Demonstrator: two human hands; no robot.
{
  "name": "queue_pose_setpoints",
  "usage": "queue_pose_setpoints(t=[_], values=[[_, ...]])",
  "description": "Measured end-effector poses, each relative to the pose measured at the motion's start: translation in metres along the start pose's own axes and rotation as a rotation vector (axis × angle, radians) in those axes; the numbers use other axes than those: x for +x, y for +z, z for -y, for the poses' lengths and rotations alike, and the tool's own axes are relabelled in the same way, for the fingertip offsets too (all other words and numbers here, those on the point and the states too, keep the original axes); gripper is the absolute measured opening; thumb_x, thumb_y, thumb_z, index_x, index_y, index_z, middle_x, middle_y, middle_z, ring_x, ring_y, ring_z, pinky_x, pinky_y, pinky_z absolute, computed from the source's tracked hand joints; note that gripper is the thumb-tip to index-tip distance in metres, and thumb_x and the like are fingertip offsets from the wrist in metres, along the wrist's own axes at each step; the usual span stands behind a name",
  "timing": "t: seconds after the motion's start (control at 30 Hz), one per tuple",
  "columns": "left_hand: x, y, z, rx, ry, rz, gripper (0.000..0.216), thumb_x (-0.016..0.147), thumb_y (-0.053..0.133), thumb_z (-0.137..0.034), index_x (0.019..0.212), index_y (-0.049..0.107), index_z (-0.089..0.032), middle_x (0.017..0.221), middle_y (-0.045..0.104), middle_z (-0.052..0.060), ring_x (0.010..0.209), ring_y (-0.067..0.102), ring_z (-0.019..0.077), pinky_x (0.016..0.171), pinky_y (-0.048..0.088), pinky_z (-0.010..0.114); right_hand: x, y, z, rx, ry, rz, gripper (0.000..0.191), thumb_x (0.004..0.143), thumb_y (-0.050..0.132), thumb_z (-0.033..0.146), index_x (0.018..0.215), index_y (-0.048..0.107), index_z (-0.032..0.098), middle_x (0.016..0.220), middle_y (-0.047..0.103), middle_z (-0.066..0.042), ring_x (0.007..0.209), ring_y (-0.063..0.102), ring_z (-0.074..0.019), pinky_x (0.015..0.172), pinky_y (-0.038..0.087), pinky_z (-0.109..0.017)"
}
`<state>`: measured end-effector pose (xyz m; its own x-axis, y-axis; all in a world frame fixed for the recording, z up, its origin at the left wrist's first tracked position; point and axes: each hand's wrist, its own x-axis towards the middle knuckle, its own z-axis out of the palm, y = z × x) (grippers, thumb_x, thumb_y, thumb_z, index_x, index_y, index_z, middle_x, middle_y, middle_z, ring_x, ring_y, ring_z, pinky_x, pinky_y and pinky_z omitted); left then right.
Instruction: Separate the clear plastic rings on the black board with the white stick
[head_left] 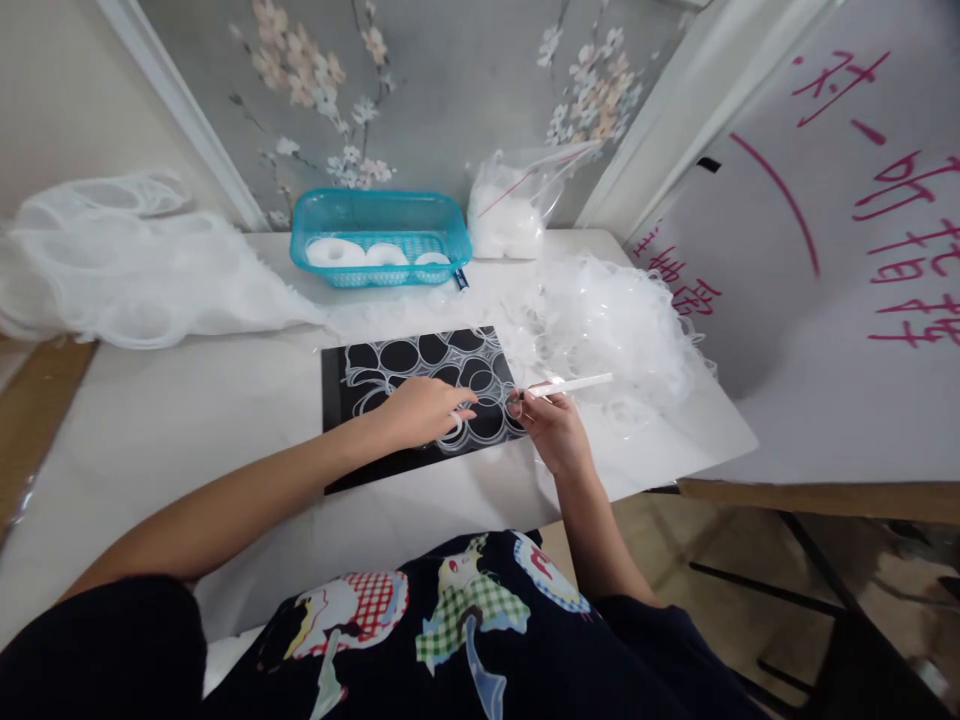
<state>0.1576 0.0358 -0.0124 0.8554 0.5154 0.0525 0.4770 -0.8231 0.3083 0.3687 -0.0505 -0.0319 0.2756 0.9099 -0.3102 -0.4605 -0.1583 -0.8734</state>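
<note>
A black board (405, 460) lies on the white table, bearing a thin whitish sheet of cut-out rings (484, 425). My left hand (420, 410) rests over the middle of this sheet, its index finger stretched out to the right. A small white loop (455, 424) shows at its fingers; whether it is worn or held is unclear. At the board's right edge, my right hand (555, 425) is closed around a slim white stick-like tool (577, 383) that points up to the right. Its thumb and fingertips are close to the sheet's edge, and the tool's working end is too small to make out.
Behind the board stands a blue plastic basket (381, 215) with white rings (335, 252) inside. Beside it is a clear zip bag (510, 215) of white material. Tangled white scraps (615, 310) are heaped at right; a white ring-cut sheet bundle (150, 270) lies left. A whiteboard (810, 370) borders the table.
</note>
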Motion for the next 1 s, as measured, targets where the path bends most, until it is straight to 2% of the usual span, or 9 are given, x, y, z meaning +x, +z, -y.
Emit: queue_pose_setpoints(t=[0.07,0.2,0.4,0.5,0.63,0.73,0.8,0.87,1.0], values=[[0.024,0.007,-0.004,0.094,0.006,0.074,0.021,0.094,0.058,-0.030,0.107,0.071,-0.019,0.079,0.075,0.007,0.066,0.069,0.0223,0.057,0.044,0.029,0.001,-0.003,-0.001,-0.029,-0.041,-0.035,0.024,0.060,0.083,0.037,0.071,0.067,0.022,0.076,0.074,-0.001,0.063,0.064,-0.0155,0.073,0.057,-0.033],[0.050,0.019,-0.010,0.148,0.079,0.095,0.014,0.090,0.054,-0.015,0.094,0.068,-0.015,0.068,0.069,0.007,0.061,0.064,0.0210,0.057,0.042,0.030,-0.001,-0.008,-0.003,-0.131,-0.110,-0.079,0.020,0.066,0.080,0.036,0.075,0.073,0.021,0.076,0.074,-0.002,0.068,0.065,-0.0170,0.074,0.054,-0.032],[0.032,0.007,-0.018,0.158,0.261,0.062,0.016,0.096,0.048,-0.013,0.097,0.063,-0.015,0.100,0.067,0.008,0.091,0.061,0.0222,0.072,0.043,0.032,-0.002,-0.003,0.005,-0.320,-0.170,0.073,0.020,0.069,0.079,0.039,0.078,0.076,0.022,0.078,0.073,-0.002,0.076,0.066,-0.0203,0.075,0.052,-0.033],[0.032,0.013,-0.019,0.181,0.205,0.021,0.018,0.098,0.045,-0.013,0.104,0.062,-0.010,0.108,0.064,0.014,0.095,0.059,0.0255,0.076,0.042,0.036,0.007,0.004,0.006,-0.308,-0.170,0.085,0.019,0.068,0.079,0.039,0.075,0.076,0.022,0.078,0.074,-0.001,0.077,0.066,-0.0200,0.078,0.051,-0.033],[0.038,0.029,-0.014,0.173,0.155,-0.007,0.019,0.098,0.045,-0.012,0.095,0.063,-0.009,0.100,0.064,0.015,0.092,0.059,0.0248,0.076,0.043,0.035,0.018,0.006,0.000,-0.331,-0.178,0.035,0.020,0.066,0.078,0.039,0.073,0.076,0.021,0.075,0.075,-0.002,0.077,0.067,-0.0211,0.079,0.052,-0.035],[0.032,0.026,-0.014,0.143,0.190,-0.040,0.022,0.101,0.041,-0.016,0.100,0.062,-0.010,0.113,0.063,0.015,0.104,0.058,0.0253,0.087,0.044,0.038,0.017,0.003,-0.003,-0.324,-0.153,0.067,0.022,0.067,0.078,0.040,0.078,0.077,0.021,0.076,0.075,-0.002,0.076,0.068,-0.0215,0.080,0.052,-0.036],[0.023,0.016,-0.018,0.028,0.226,-0.057,0.023,0.103,0.037,-0.018,0.104,0.059,-0.012,0.119,0.063,0.014,0.109,0.057,0.0239,0.094,0.043,0.038,0.013,0.002,-0.003,-0.314,-0.145,0.086,0.022,0.069,0.078,0.039,0.081,0.077,0.021,0.078,0.075,-0.003,0.076,0.067,-0.0211,0.078,0.052,-0.035],[0.010,0.002,-0.022,-0.222,0.207,-0.040,0.021,0.103,0.036,-0.020,0.100,0.056,-0.016,0.108,0.066,0.010,0.101,0.060,0.0200,0.091,0.046,0.035,0.010,0.002,-0.003,-0.328,-0.146,0.090,0.021,0.070,0.078,0.039,0.081,0.077,0.021,0.080,0.076,-0.003,0.077,0.067,-0.0207,0.077,0.053,-0.034],[-0.029,-0.028,-0.014,-0.819,-0.065,0.063,0.015,0.102,0.036,-0.030,0.099,0.047,-0.020,0.078,0.063,0.000,0.069,0.058,0.0123,0.067,0.048,0.025,0.005,0.001,-0.004,-0.417,-0.189,0.091,0.017,0.074,0.076,0.039,0.079,0.075,0.022,0.094,0.077,-0.005,0.088,0.070,-0.0232,0.083,0.053,-0.038]])
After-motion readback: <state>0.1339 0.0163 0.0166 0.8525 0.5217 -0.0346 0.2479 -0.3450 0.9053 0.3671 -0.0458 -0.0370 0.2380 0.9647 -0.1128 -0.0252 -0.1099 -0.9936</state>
